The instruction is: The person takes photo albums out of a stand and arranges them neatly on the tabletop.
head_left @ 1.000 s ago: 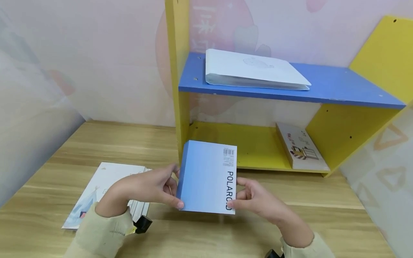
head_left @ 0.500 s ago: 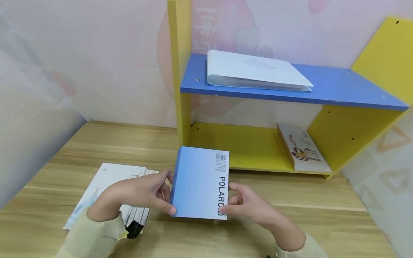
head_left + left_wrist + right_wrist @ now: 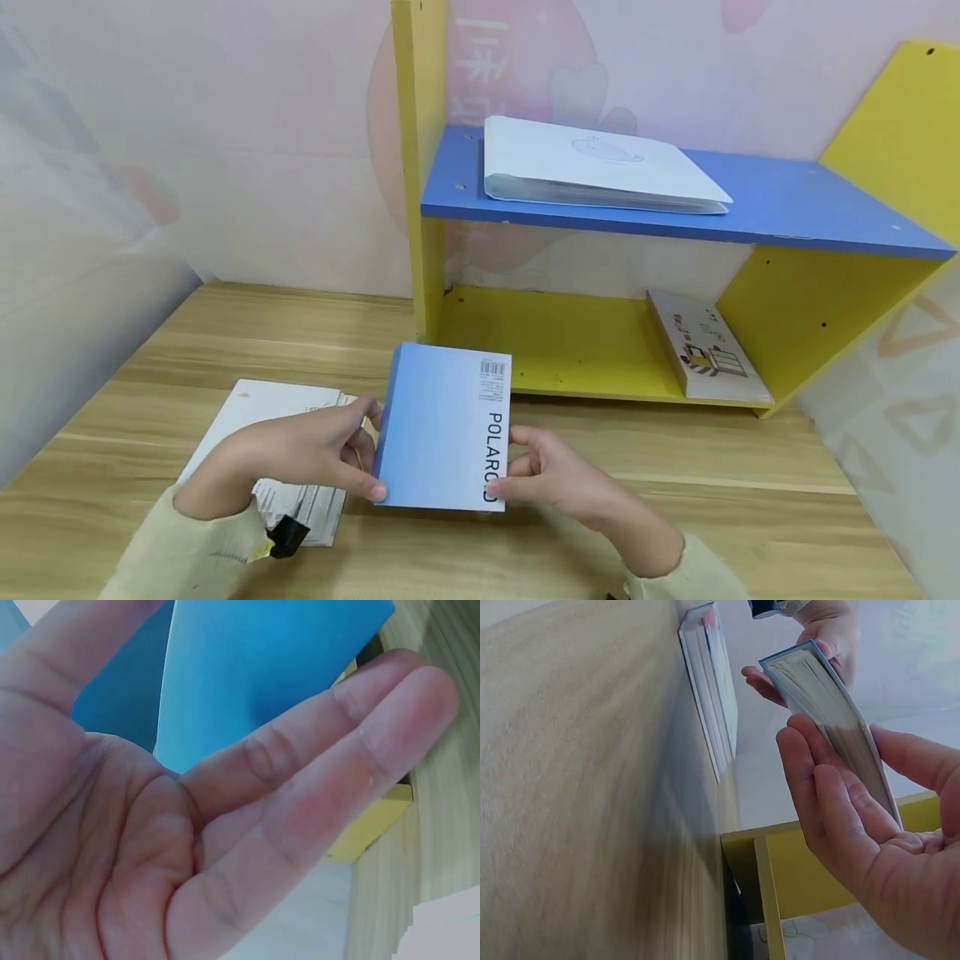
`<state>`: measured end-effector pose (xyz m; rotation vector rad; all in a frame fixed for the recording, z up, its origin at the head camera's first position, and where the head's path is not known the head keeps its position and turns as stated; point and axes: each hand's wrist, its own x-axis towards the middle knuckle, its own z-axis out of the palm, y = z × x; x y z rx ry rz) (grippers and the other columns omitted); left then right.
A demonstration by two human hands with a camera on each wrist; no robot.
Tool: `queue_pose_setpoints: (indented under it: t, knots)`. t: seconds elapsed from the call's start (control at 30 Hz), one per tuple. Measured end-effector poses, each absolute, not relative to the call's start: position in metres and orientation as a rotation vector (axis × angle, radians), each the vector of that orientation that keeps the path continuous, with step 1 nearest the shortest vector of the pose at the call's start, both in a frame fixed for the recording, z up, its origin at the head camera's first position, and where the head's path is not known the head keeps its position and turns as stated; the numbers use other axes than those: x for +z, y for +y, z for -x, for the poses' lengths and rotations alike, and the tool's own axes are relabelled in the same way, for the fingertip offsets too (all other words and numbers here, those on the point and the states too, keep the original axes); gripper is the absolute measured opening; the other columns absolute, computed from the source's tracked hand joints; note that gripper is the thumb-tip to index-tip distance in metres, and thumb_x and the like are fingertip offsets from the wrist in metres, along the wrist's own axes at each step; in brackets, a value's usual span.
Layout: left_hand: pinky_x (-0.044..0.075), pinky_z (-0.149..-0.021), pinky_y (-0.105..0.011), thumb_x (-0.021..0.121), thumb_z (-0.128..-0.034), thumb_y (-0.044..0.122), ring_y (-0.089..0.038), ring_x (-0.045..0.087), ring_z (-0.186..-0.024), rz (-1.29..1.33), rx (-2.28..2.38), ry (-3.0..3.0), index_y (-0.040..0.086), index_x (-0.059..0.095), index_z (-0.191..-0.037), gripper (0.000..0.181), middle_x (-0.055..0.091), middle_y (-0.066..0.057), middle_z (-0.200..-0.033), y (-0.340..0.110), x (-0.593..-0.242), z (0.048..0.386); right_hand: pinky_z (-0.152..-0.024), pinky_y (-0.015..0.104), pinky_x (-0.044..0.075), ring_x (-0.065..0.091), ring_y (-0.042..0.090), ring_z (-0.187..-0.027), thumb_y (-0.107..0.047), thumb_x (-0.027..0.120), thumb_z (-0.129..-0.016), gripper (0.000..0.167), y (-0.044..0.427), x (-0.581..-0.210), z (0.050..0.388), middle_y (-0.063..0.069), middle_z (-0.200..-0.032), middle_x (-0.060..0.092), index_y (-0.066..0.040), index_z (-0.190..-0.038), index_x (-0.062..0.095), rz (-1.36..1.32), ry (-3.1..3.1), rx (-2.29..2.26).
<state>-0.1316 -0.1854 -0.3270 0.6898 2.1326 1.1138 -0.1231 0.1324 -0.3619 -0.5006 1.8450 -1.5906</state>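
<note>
A blue photo album (image 3: 442,425) with "POLAROID" and a barcode on its cover is held above the table in the head view. My left hand (image 3: 311,450) pinches its lower left corner, thumb on the cover and fingers behind. At the lower right edge, my right hand (image 3: 555,475) grips it the same way. The page edges of the album (image 3: 840,720) show between thumb and fingers in the right wrist view. Below the left forearm lie white albums (image 3: 255,404), partly hidden by that hand and sleeve.
A yellow and blue shelf (image 3: 600,225) stands at the back. On its blue board lies a white album (image 3: 600,162) with a whale drawing. Another white album (image 3: 705,346) lies at the right of the lower yellow board. Wooden tabletop (image 3: 637,533) extends in front.
Both hands have carried the blue album to the left and slightly toward me. The grip looks the same. The shelf and the other albums stay where they were.
</note>
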Motion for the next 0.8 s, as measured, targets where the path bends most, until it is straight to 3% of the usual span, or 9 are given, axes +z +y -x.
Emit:
queue_pose_setpoints:
  t: [0.23,0.8]
  knots:
    - [0.051,-0.07,-0.023,0.076,-0.0883,0.025,-0.013,0.066,-0.077,-0.681,1.108,2.127,-0.005,0.034,-0.122,0.062,0.067,0.001,-0.084,-0.195,-0.337,0.128,-0.107,0.049,0.045,0.073,0.021,-0.096,-0.01,0.071,-0.09,0.055,0.124,-0.363,0.121,0.021,-0.104,0.075,0.001,-0.14,0.048,0.488,1.877,-1.555]
    - [0.05,-0.068,-0.022,0.077,-0.0879,0.02,-0.01,0.064,-0.073,-0.629,1.159,2.074,-0.005,0.036,-0.12,0.058,0.068,-0.001,-0.083,-0.216,-0.354,0.128,-0.09,0.036,0.058,0.074,0.024,-0.092,-0.001,0.07,-0.09,0.044,0.101,-0.377,0.117,0.025,-0.103,0.073,0.002,-0.131,0.054,0.377,1.779,-1.625]
